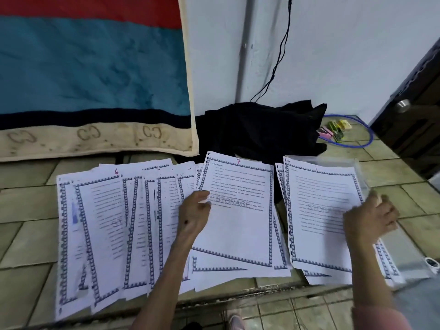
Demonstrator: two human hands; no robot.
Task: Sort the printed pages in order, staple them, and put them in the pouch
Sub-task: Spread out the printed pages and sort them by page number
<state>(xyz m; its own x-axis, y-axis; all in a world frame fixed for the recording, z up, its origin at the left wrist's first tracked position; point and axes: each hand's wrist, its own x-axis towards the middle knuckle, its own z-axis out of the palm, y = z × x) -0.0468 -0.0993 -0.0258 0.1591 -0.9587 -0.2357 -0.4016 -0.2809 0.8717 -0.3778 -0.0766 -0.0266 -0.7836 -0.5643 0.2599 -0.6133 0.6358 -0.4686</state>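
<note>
Spread across a tiled floor (392,172), bordered pages (112,225); left hand (194,216) pinches page 7 (238,210), right hand (370,219) grips page 1 (319,210).

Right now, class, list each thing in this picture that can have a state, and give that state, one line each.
Page 7: face up, pinched by left hand.
Page 1 stack: face up, unstapled as far as seen, right hand gripping its edge.
Page 6: face up, fanned with others.
Clear pouch: flat under the right stack.
Black cloth: crumpled.
</note>
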